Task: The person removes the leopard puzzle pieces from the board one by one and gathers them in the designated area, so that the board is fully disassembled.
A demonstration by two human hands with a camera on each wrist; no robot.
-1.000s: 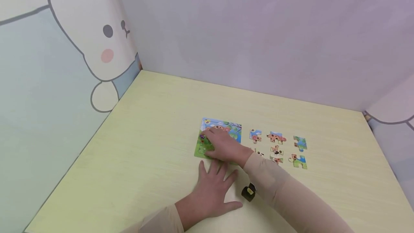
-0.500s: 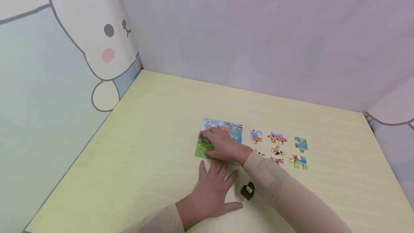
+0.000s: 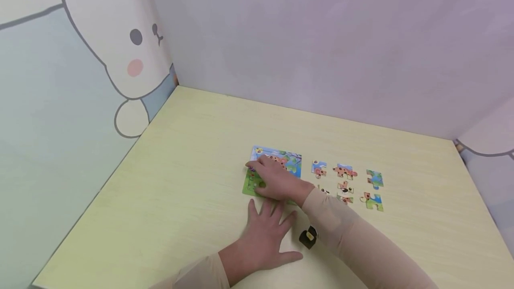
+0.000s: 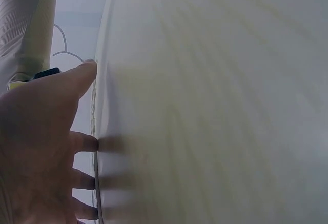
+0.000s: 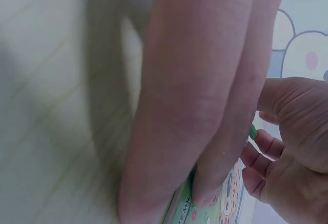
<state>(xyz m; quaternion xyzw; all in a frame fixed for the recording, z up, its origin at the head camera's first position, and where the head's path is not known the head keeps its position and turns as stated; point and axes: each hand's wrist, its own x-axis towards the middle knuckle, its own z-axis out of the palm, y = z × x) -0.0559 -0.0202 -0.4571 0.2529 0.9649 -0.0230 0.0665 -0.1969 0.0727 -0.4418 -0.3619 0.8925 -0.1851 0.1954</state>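
A small jigsaw board (image 3: 247,188) with a spotted animal picture lies flat mid-table. My right hand (image 3: 275,179) is over it, fingers curled down, hiding much of the picture. In the right wrist view, the fingers of the right hand (image 5: 294,157) pinch a puzzle piece (image 5: 253,131) with only a bit of green showing. My left hand (image 3: 263,235) rests at the board's near edge, fingers spread. Two left fingers fill the middle of the right wrist view, one tip at the board's edge. In the left wrist view, the left hand (image 4: 41,147) has straight fingers against the table.
Loose puzzle pieces lie right of the board: a blue piece (image 3: 319,168), a spotted piece (image 3: 344,171), a tree piece (image 3: 375,179), a green-and-blue piece (image 3: 374,201) and others partly behind the right sleeve. A black strapped device (image 3: 308,237) shows by the sleeve. Walls enclose the table.
The right hand's fingertips have shifted slightly left over the board. The left hand stays spread at the near edge, and the loose pieces lie as before.
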